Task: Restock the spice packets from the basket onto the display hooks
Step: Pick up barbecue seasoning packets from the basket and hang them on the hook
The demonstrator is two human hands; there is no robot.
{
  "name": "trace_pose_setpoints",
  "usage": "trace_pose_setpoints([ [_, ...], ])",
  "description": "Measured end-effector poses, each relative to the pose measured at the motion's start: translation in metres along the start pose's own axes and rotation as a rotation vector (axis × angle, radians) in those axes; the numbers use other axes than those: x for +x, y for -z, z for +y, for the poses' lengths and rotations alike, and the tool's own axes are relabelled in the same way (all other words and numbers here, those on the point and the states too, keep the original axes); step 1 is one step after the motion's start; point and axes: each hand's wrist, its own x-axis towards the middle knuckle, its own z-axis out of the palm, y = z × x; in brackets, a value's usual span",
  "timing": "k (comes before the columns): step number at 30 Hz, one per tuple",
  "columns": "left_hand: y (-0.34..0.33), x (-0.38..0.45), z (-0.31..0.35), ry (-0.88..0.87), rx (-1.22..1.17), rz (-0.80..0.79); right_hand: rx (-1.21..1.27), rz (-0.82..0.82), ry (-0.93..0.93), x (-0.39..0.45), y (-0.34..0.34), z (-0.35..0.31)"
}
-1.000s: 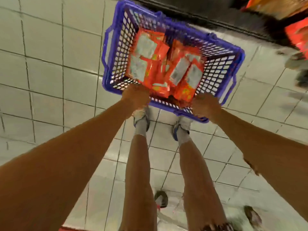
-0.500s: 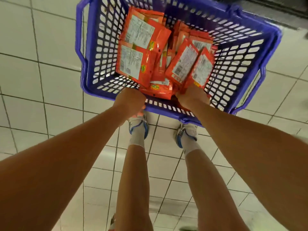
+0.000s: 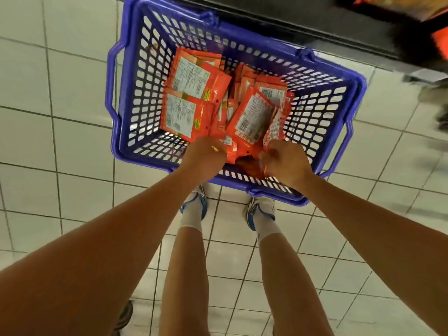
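While both grips [image 3: 203, 155] [image 3: 284, 161] reach in | each clenches spice packets [image 3: 252, 117] | basket [image 3: 128, 98]

Bright, even overhead light is washing the white floor tiles [image 3: 80, 146] and glinting off the glossy spice packets [image 3: 191, 93]. Wide-angle distortion is bending the tile lines toward the edges, while motion blur is smearing the upper right corner and softening the right hand [image 3: 286, 163].

Packets [image 3: 194, 103] lie in the basket [image 3: 128, 93] on the floor [image 3: 60, 190], before the feet [image 3: 194, 207].
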Motion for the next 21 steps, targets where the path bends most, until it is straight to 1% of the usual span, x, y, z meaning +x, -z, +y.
trace_pose_setpoints([
  [2, -0.007, -0.001, 0.01, -0.049, -0.052, -0.012, 0.122, -0.005, 0.027, -0.004, 0.0, 0.001],
  [3, -0.009, 0.0, 0.013, -0.1, -0.076, -0.032, 0.166, 0.005, 0.051, -0.006, -0.001, 0.0],
  [4, -0.011, 0.002, 0.013, -0.164, -0.045, -0.059, 0.184, 0.005, 0.092, -0.008, -0.001, -0.001],
  [7, -0.014, 0.0, 0.015, -0.393, 0.259, -0.015, 0.16, -0.057, 0.303, -0.014, 0.012, -0.01],
  [9, -0.01, -0.003, 0.015, -0.53, 0.408, 0.007, 0.169, -0.087, 0.448, -0.019, 0.027, -0.02],
  [11, -0.004, -0.003, 0.014, -0.63, 0.467, 0.03, 0.143, -0.104, 0.512, -0.022, 0.041, -0.029],
  [13, 0.002, -0.002, 0.013, -0.678, 0.459, 0.068, 0.165, -0.063, 0.511, -0.026, 0.049, -0.036],
  [14, 0.004, -0.001, 0.013, -0.678, 0.424, 0.083, 0.229, -0.001, 0.477, -0.028, 0.049, -0.039],
  [15, 0.007, 0.0, 0.012, -0.636, 0.376, 0.089, 0.309, 0.076, 0.403, -0.028, 0.049, -0.041],
  [17, 0.012, 0.002, 0.008, -0.492, 0.265, 0.097, 0.428, 0.198, 0.171, -0.021, 0.044, -0.037],
  [18, 0.014, 0.003, 0.004, -0.425, 0.232, 0.105, 0.424, 0.222, 0.061, -0.013, 0.04, -0.032],
  [19, 0.016, 0.004, 0.0, -0.373, 0.202, 0.118, 0.363, 0.211, -0.034, -0.004, 0.035, -0.023],
  [21, 0.02, 0.007, -0.007, -0.309, 0.124, 0.157, 0.184, 0.096, -0.205, 0.011, 0.021, -0.003],
])
